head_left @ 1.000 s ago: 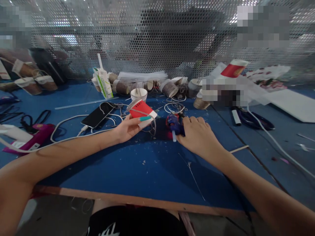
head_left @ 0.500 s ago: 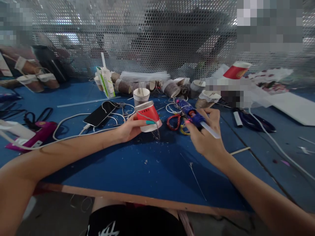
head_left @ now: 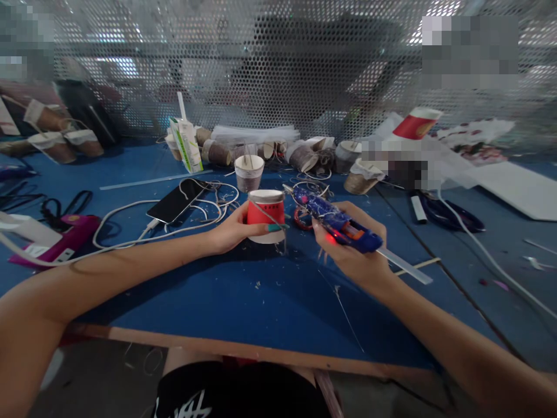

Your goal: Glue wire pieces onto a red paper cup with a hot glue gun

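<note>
My left hand is wrapped round a red paper cup, held with its wide white rim down. Grey twine circles the cup's upper end, and a loose strand slants across its red side. In my right hand is a blue glue gun with a clear glue stick sticking out of its back. The gun's nozzle points left and stands just right of the cup's top. A small red light glows by my right fingers. Behind the cup stands a twine-wrapped white cup.
Red-handled scissors lie behind the glue gun. A phone with a white cable and a purple power strip are at the left. A drink carton and several wrapped cups stand along the back, before a perforated metal screen.
The red cup has turned more upright and moved slightly right. The glue gun has moved left and levelled, bringing its nozzle near the cup, and a red light now shows.
</note>
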The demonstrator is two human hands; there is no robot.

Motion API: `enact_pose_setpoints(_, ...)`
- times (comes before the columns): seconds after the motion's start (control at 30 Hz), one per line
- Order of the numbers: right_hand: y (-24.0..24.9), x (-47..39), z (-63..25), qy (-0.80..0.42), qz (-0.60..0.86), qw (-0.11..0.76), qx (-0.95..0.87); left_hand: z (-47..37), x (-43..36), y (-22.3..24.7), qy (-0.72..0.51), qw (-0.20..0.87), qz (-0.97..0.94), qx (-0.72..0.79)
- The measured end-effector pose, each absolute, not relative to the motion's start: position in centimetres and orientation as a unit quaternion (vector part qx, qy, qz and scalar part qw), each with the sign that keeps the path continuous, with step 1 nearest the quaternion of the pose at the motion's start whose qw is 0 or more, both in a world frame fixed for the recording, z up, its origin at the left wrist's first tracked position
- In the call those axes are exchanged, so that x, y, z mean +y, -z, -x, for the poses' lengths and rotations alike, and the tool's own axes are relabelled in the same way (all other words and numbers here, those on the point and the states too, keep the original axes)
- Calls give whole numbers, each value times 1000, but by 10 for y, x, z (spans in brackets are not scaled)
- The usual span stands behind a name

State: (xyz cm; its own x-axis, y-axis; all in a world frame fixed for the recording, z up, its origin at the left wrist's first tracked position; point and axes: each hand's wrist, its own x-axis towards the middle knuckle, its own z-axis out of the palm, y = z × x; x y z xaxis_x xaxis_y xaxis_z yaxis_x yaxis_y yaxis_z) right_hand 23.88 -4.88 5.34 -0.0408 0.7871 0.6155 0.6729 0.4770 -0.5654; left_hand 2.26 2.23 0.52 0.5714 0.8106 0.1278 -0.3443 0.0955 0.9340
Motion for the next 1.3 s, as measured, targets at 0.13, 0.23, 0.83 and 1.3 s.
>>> enact_pose_setpoints(0.13,-53,-47,-240,-54,495,474,-727,-24,22,-6,-419,702,-528,231)
enact_pose_setpoints(0.23,-54,-47,-243,-38,461,460,-758,-27,21,-5,-432,693,-525,240)
enact_pose_setpoints(0.83,-50,-52,-242,-105,386,422,-814,-30,21,-5,-452,664,-531,272)
enact_pose_setpoints(1.3,-49,-53,-240,-8,433,382,-816,-29,21,-4,-445,657,-537,285)
